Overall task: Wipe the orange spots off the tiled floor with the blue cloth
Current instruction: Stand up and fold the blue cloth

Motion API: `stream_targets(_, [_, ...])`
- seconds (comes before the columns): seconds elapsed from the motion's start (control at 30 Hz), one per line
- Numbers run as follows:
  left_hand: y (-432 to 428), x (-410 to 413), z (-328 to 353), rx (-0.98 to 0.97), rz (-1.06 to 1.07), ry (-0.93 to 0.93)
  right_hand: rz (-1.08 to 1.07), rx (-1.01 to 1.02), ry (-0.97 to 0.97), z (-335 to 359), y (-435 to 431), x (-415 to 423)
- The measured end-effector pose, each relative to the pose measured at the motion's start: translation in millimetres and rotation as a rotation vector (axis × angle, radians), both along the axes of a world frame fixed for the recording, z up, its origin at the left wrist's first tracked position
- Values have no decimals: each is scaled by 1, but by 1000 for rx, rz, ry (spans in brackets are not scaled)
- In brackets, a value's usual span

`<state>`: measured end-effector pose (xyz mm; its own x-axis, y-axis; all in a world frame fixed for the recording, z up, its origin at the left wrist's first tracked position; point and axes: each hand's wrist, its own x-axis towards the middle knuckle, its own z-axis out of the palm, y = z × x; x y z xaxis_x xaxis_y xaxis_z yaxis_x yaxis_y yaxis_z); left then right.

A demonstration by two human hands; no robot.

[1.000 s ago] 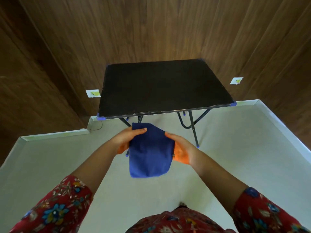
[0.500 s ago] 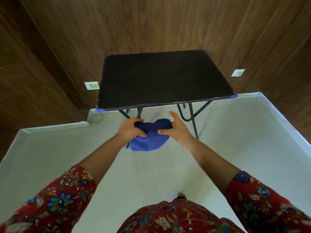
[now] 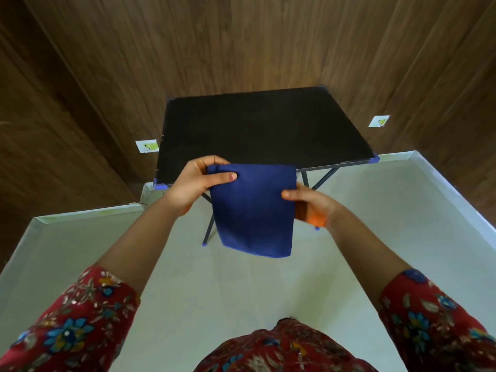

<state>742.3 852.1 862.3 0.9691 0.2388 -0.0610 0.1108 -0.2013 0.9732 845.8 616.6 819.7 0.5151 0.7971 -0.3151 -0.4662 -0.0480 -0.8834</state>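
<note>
Both hands are gripping the cloth [image 3: 252,208] in mid-air at the centre of the frame. The left hand [image 3: 197,183] is closed on its upper left corner, thumb lying across the front and fingers curling behind. The right hand [image 3: 311,208] is pinching its right edge, thumb on the front, the other fingers hidden behind the fabric; the palm is showing an orange stain. Folded flat, the cloth is hanging down from these 2 grips, its lower edge dangling free above the floor [image 3: 375,237], apart from it.

Pale, smooth flooring is filling the lower half of the frame, and no tile lines or orange spots are showing on the visible part. A low white skirting [image 3: 86,214] is running along its far edge at left and up the right side. Above it, dark wood-grain wall panels [image 3: 255,41] are covering the whole upper half.

Behind the cloth, a table [image 3: 257,124] with a black top is standing against the wall, with blue caps on its corners and thin dark legs crossing underneath. 2 small white tags are sitting on the wall, 1 at its left [image 3: 147,146] and 1 at its right [image 3: 379,121]. Red floral sleeves [image 3: 75,323] are filling the bottom corners.
</note>
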Motion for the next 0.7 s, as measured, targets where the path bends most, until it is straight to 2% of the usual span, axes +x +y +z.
stream_targets(0.1, [-5, 8, -18, -243, 180, 71, 82, -64, 92, -38, 8, -13])
stream_targets(0.23, [-4, 15, -47, -472, 388, 253, -29, -127, 96, -50, 18, -11])
stream_targets(0.3, [-2, 23, -61, -488, 477, 340, -67, -130, 57, -46, 25, 1])
stream_targets(0.37, [-5, 32, -74, -416, 525, 426, -86, -203, -41, -37, 36, 17])
stream_targets(0.43, [-12, 44, -79, -539, 470, 490, -86, -288, -218, -28, 50, 34])
stream_targets(0.5, [-17, 60, -79, -844, 300, 490, -38, -312, -343, -22, 66, 43])
stream_targets(0.57, [-19, 78, -71, -1037, 193, 423, 5, -264, -238, -21, 81, 52])
stream_targets(0.63, [-15, 104, -68, -1035, 235, 367, 6, -186, -104, -18, 86, 77])
stream_targets(0.7, [-8, 129, -66, -994, 302, 346, -140, -131, -94, -15, 84, 110])
